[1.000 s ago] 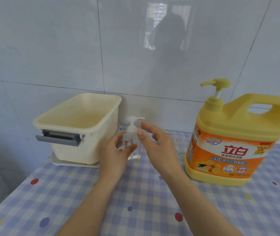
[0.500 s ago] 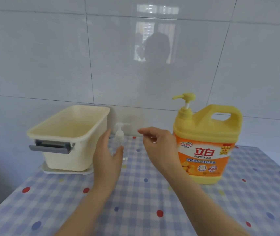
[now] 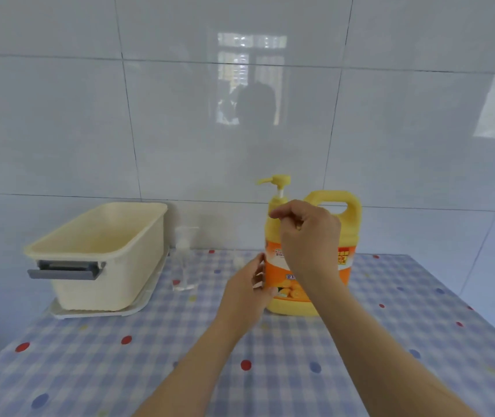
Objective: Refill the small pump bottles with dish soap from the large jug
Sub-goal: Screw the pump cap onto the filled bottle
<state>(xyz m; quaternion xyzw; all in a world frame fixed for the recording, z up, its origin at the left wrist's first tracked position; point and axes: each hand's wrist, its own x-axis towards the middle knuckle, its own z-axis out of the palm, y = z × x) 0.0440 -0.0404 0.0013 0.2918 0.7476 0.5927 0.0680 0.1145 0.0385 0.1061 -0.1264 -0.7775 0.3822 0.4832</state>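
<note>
Head view: your left hand [image 3: 244, 291] rests straight-fingered against the large jug [image 3: 351, 228] label. Your right hand [image 3: 309, 236] curls before its neck (grip unclear). The small pump bottle [image 3: 183, 260] stands apart, beside the cream tub [image 3: 105, 254].

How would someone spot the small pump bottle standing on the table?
Find the cream tub at the left of the checked tablecloth. The small pump bottle stands just right of it, by the wall. Unlike the tub and yellow jug, it is clear and slim.
</note>
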